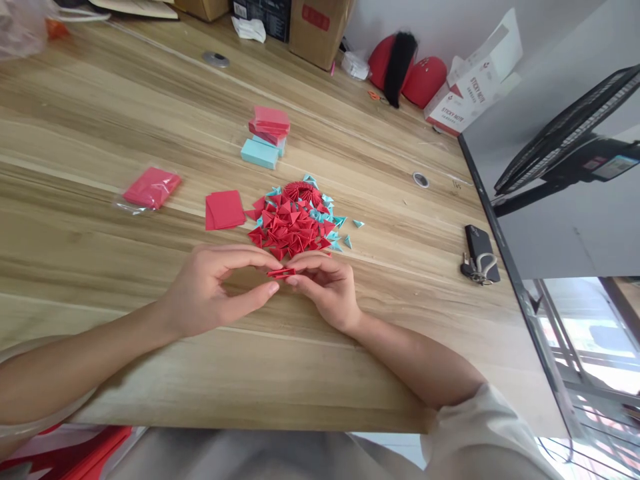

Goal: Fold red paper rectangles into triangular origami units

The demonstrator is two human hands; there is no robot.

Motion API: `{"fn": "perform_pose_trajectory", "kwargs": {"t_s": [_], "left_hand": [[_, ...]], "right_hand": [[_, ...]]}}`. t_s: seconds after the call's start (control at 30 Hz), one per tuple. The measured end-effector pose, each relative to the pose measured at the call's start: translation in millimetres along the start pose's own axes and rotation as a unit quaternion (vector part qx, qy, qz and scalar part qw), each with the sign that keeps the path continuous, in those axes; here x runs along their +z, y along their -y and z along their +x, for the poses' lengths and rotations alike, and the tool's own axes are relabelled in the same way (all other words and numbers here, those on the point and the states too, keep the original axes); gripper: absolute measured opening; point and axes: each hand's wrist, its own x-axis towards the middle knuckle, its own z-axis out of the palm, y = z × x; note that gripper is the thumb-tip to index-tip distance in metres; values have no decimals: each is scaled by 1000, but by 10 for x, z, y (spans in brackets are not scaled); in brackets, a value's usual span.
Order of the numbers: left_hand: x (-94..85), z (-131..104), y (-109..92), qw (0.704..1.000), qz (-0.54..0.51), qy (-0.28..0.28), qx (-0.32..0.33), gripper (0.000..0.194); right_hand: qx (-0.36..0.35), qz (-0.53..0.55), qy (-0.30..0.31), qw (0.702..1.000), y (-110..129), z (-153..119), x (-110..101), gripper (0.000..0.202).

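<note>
Between my two hands is a small folded red paper piece (pixel 281 273), pinched at both ends above the table. My left hand (pixel 213 288) grips its left end between thumb and forefinger. At the right end, my right hand (pixel 325 285) holds it with thumb and fingertips. Just beyond lies a heap of folded red paper triangles (pixel 295 227), with light blue folded triangles (pixel 336 222) along its right side. A ring of joined red pieces (pixel 303 191) rests at the back of the heap. Left of it are flat red paper sheets (pixel 225 210).
A wrapped pack of red paper (pixel 153 188) lies to the left. Farther back are stacked red packs (pixel 270 123) and light blue packs (pixel 260 153). Cardboard boxes (pixel 320 30) and a sticky note box (pixel 473 87) line the wall. A black phone-like object with keys (pixel 481 253) lies right.
</note>
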Motion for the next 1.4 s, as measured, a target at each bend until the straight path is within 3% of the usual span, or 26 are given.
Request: {"fn": "perform_pose_trajectory", "kwargs": {"t_s": [0.3, 0.47, 0.63, 0.77, 1.1, 1.4], "left_hand": [[8, 16, 2, 1000, 18, -18, 9, 6], [5, 8, 29, 995, 63, -17, 69, 6], [34, -4, 88, 979, 111, -54, 165, 6], [54, -7, 97, 970, 137, -60, 192, 4], [27, -31, 84, 985, 116, -58, 114, 9], [26, -18, 70, 996, 70, -34, 50, 13]], "right_hand": [[-20, -6, -4, 1000, 21, -1, 12, 18], [-42, 6, -6, 999, 0, -8, 16, 16], [-56, 7, -5, 998, -30, -7, 17, 16], [-70, 12, -3, 997, -39, -4, 19, 13], [-90, 14, 4, 996, -61, -25, 15, 12], [-36, 25, 34, 998, -55, -49, 10, 17]]}}
